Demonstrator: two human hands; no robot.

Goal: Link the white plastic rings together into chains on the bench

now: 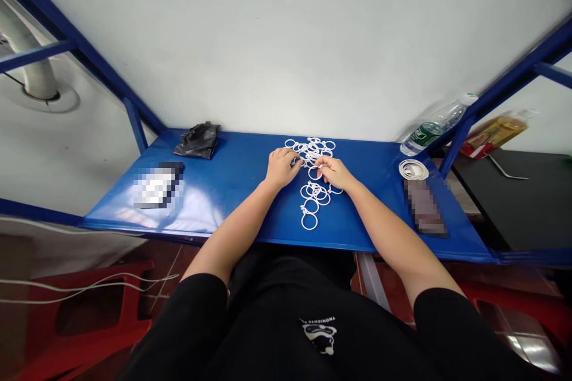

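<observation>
1. My right hand (pixel 336 173) was nearly closed, the thumb and fingers pinching a white ring (pixel 309 174) at the middle of the bench (pixel 241 190); the loop stuck out to the left of my fingertips.
2. My left hand (pixel 280 166) was palm down and partly curled at the left edge of the far pile of rings (pixel 314 147); I could not tell whether its fingers had hold of one.
3. That pile lay just beyond both hands, its white loops overlapping.
4. Nearer to me lay a smaller cluster of rings (pixel 315 192), trailing toward the near edge and ending in a single loop (pixel 309 222). Another loop (pixel 336 191) lay partly under my right wrist.
5. At the far left sat a crumpled black bag (pixel 199 140), with a blurred-out item (pixel 158 186) nearer.
6. On the right, a clear bottle (pixel 431 129) leaned at the far end, a white coil (pixel 413 170) lay nearer, and a blurred-out dark item (pixel 424 208) lay just beside the coil.
</observation>
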